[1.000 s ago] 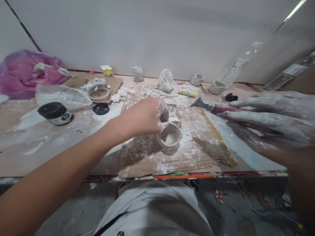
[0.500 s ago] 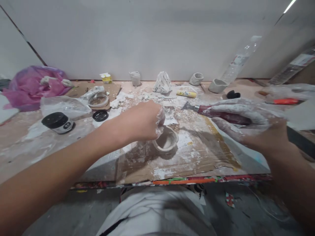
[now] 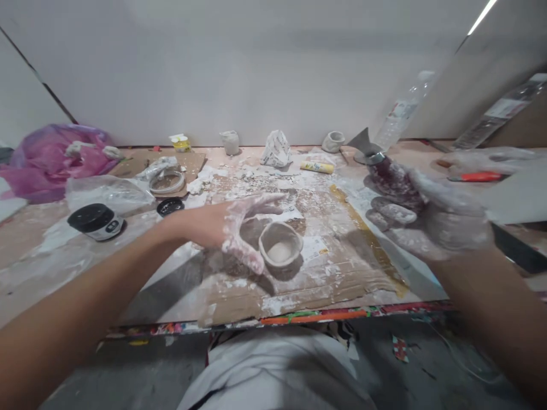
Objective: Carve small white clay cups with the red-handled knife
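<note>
Person at a powder-dusted worktop (image 3: 25,228), both hands coated in white. Left hand (image 3: 222,225) over the cardboard sheet (image 3: 342,273), fingers spread wide apart, thumb on the near side, the rest reaching to the far side. Between them and just to the right: a small pale bowl (image 3: 281,249), upright on the cardboard, near the middle of the scene. Whether the thumb touches its rim, cannot tell from here.

Right hand (image 3: 448,219) raised at the right, somewhat blurred, fingers closed around the handle of a scraper (image 3: 393,176); metal blade points to the far left, clear of the bowl.

Far side, left to right: yellow pot (image 3: 181,143), pale cup (image 3: 231,143), crumpled paper (image 3: 276,149), yellow tube (image 3: 317,167), rounded pale pot (image 3: 333,142). Two clear bottles at the far right, one (image 3: 398,117) behind the scraper, the other (image 3: 499,114) farther right. Left side: pink bag (image 3: 60,165) farthest out, a black-topped jar (image 3: 96,222) nearer, and a black lid (image 3: 170,206) just beyond the left forearm.
</note>
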Motion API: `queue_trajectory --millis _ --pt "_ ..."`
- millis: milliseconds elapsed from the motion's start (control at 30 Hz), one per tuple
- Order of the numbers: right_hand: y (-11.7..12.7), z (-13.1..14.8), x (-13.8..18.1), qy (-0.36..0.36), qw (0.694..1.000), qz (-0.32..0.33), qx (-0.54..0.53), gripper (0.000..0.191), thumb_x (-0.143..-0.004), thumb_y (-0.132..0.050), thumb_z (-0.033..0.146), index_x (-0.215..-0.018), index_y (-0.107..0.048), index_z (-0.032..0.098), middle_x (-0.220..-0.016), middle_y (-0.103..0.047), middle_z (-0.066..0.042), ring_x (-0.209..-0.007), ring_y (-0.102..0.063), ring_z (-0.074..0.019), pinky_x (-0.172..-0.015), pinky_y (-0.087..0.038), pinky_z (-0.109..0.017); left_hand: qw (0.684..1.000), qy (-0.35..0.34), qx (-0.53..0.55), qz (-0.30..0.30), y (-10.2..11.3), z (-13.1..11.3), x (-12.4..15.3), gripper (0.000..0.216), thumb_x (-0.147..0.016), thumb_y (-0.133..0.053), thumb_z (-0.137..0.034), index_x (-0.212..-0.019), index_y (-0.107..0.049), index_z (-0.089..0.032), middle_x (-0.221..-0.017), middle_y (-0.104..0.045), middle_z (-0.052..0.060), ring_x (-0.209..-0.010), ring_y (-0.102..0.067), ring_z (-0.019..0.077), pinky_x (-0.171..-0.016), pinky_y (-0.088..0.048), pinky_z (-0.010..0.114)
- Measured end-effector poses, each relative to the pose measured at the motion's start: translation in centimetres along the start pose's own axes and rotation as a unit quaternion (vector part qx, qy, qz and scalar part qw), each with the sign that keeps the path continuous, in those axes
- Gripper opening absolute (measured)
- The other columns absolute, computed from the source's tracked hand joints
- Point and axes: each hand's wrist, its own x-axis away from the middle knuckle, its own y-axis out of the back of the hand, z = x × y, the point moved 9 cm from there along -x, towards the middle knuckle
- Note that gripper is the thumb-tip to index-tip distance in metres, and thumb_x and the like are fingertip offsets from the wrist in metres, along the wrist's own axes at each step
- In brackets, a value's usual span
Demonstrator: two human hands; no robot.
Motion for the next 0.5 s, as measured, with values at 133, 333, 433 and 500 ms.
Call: queue_trajectory --millis 133,333,433,500 --pt "-0.3 -1.1 -0.6 -0.068 0.995 0.031 0.065 0.032 -0.098 -0.038 0.041 -0.078 -0.058 0.027 -0.057 -0.026 0.007 -0.046 -0.004 -0.0087 -0.039 -0.013 -0.028 0.999 -0.021 0.010 -0.023 -2.0 1.8 0.2 0.097 -0.060 -0.090 -0.035 -0.148 -0.052 -0.024 -0.151 -0.054 0.015 -0.139 -0.051 0.0348 -0.115 -0.038 0.042" --pt "-0.8 -1.4 -0.4 -0.133 0.986 0.007 0.104 0.035 -0.101 -0.030 0.038 -0.074 -0.047 0.024 -0.058 -0.016 0.009 -0.041 -0.007 -0.0055 -0.042 -0.019 -0.026 0.992 -0.019 0.095 -0.076 -3.8 1.7 -0.4 0.102 -0.064 -0.090 -0.038 -0.155 -0.043 -0.032 -0.146 -0.060 0.011 -0.128 -0.061 0.0322 -0.109 -0.046 0.041" --pt "-1.7 -0.6 -1.0 -0.105 0.987 0.033 0.121 0.035 -0.101 -0.032 0.042 -0.071 -0.037 0.025 -0.060 -0.017 0.010 -0.043 -0.004 -0.0049 -0.041 -0.019 -0.025 0.983 0.025 0.156 -0.095 -3.6 1.8 -0.3 0.103 -0.062 -0.091 -0.032 -0.154 -0.044 -0.031 -0.139 -0.065 0.011 -0.122 -0.065 0.0302 -0.103 -0.050 0.039" --pt "-2.3 -0.4 -1.5 -0.094 0.989 0.062 0.094 0.036 -0.100 -0.035 0.045 -0.070 -0.032 0.025 -0.062 -0.016 0.010 -0.045 -0.003 -0.0049 -0.041 -0.018 -0.024 0.968 0.060 0.211 -0.118 -3.2 2.4 -0.3 0.100 -0.063 -0.091 -0.030 -0.153 -0.046 -0.031 -0.128 -0.070 0.010 -0.118 -0.067 0.0285 -0.099 -0.052 0.037"
